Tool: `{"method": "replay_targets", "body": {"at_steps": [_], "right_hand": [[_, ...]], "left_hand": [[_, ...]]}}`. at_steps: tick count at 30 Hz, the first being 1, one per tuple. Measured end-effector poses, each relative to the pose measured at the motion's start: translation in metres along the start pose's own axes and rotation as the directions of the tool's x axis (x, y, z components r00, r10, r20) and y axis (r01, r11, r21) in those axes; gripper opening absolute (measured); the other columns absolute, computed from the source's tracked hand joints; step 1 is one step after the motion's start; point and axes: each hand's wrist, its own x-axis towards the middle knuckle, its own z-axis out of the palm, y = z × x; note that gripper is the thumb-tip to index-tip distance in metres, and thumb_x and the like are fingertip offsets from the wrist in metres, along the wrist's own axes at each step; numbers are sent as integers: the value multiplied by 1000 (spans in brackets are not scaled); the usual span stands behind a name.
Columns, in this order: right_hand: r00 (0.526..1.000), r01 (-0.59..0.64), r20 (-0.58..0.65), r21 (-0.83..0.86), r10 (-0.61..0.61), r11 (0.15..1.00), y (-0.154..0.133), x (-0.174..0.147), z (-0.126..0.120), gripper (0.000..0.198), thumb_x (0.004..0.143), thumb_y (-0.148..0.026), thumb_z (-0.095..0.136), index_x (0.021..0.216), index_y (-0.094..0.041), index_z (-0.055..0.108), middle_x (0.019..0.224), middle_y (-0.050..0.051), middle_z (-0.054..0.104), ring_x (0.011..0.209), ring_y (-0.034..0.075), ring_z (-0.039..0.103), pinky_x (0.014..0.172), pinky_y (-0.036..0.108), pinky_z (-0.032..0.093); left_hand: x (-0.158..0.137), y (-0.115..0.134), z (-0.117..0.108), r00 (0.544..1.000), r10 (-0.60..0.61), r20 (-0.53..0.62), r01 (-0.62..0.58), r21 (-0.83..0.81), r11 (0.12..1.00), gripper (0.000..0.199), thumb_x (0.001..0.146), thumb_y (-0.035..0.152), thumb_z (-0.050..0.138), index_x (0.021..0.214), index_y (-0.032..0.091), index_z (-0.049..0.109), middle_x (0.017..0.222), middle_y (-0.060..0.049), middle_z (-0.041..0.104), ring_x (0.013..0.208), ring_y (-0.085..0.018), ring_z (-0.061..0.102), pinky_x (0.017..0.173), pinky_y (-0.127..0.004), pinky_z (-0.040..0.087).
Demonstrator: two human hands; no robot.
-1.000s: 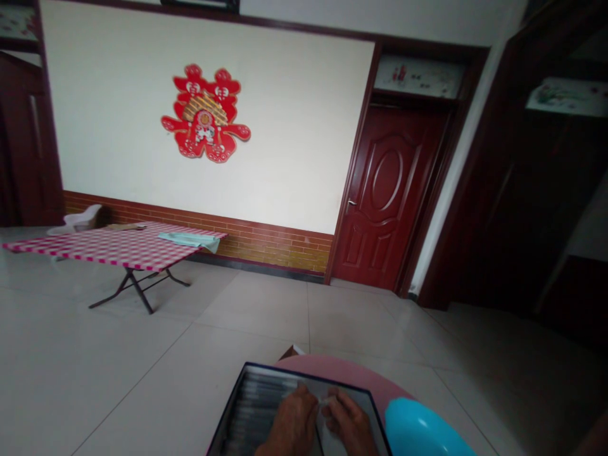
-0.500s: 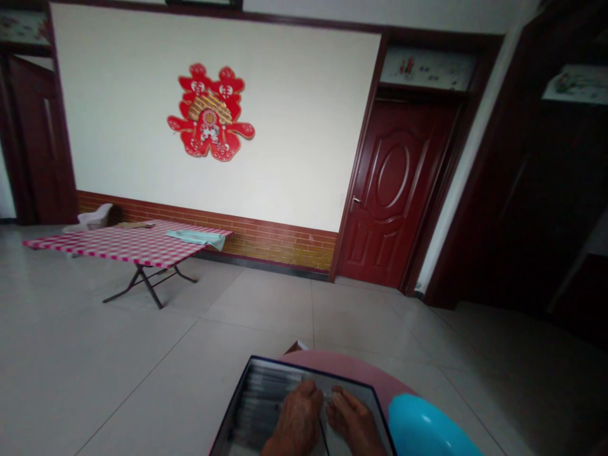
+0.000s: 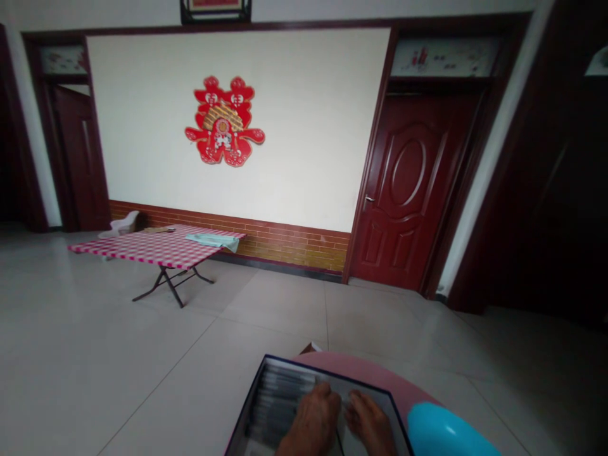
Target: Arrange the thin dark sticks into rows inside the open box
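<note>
Both hands work over a shallow dark-rimmed box [image 3: 332, 373] at the bottom of the view. My left hand [image 3: 315, 415] is closed, its fingers pinched together near the box's middle. Just to its right, my right hand [image 3: 369, 419] also has thumb and fingers pressed together. Whatever lies in the fingertips is too small and blurred to name. A thin dark strip [image 3: 340, 442] shows below, between the two hands; I cannot tell which hand touches it. Dark slender pieces [image 3: 275, 399] lie side by side in the left part of the box, smeared by blur.
The box rests on a round pink surface [image 3: 403, 392], with a bright blue rounded object [image 3: 449, 430] at its right. Across the tiled floor stands a folding table [image 3: 161, 247] with a checked cover and a pale cloth [image 3: 213, 240]. A red door [image 3: 408, 190] is shut behind.
The view has turned slightly left, so the scene sits further right. My hands stay close together over the box, with barely any shift between them.
</note>
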Motion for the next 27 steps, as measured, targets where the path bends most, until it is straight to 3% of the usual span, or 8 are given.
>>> {"method": "replay_targets", "body": {"at_steps": [7,10,14,17,19,22,24,27], "right_hand": [[991,98,-72,-150,-110,984,-3,-1,-5,55,65,-63,61,98,-20,63,96,9,72,82,25,68,70,35,53],[991,113,-45,-233,-126,966,-5,-4,-1,54,67,-62,57,99,-18,64,94,10,73,81,25,68,68,34,53],[980,197,39,-327,-195,924,-5,-5,4,49,71,-57,52,97,-19,66,89,9,75,79,26,70,71,36,54],[935,351,141,-500,-326,791,0,-4,4,35,75,-44,48,89,-19,69,88,10,75,85,26,69,78,36,52],[894,435,222,-644,-390,629,5,-5,3,27,76,-31,46,82,-19,70,87,10,75,86,26,68,81,35,49],[864,478,332,-775,-378,412,12,-6,1,26,76,-18,44,78,-18,70,83,11,73,81,24,67,77,32,47],[859,486,375,-809,-348,330,16,-8,2,26,77,-14,44,79,-16,70,82,11,72,79,22,66,74,30,46],[849,512,426,-809,-312,289,17,-11,3,21,78,-13,48,81,-17,69,82,8,70,76,19,65,71,26,44]], "left_hand": [[-1,-35,-30,999,-35,32,33,61,998,25,89,12,41,96,16,64,98,-12,65,87,-21,63,75,-30,48],[-12,-54,-47,997,-12,73,7,73,997,22,89,12,43,94,16,65,100,-10,65,94,-20,61,83,-32,47],[-35,-64,-55,988,16,153,-30,92,995,20,86,13,47,82,17,66,94,-8,65,91,-20,61,82,-31,47],[-48,-66,-51,983,3,181,-27,127,992,20,84,12,49,80,19,68,94,-7,63,94,-21,59,84,-33,46],[-52,-66,-46,982,-12,189,-18,158,987,21,84,13,49,80,19,69,94,-8,62,95,-23,58,84,-35,45],[-54,-66,-42,980,-18,196,-22,197,980,22,83,12,48,81,18,69,96,-9,62,96,-25,56,84,-37,44],[-54,-65,-43,980,-14,198,-28,205,978,21,81,10,49,83,18,68,97,-9,62,96,-25,56,85,-37,44],[-55,-64,-46,981,-14,195,-24,190,981,22,76,8,50,87,18,66,98,-8,62,95,-24,56,85,-35,45]]}}
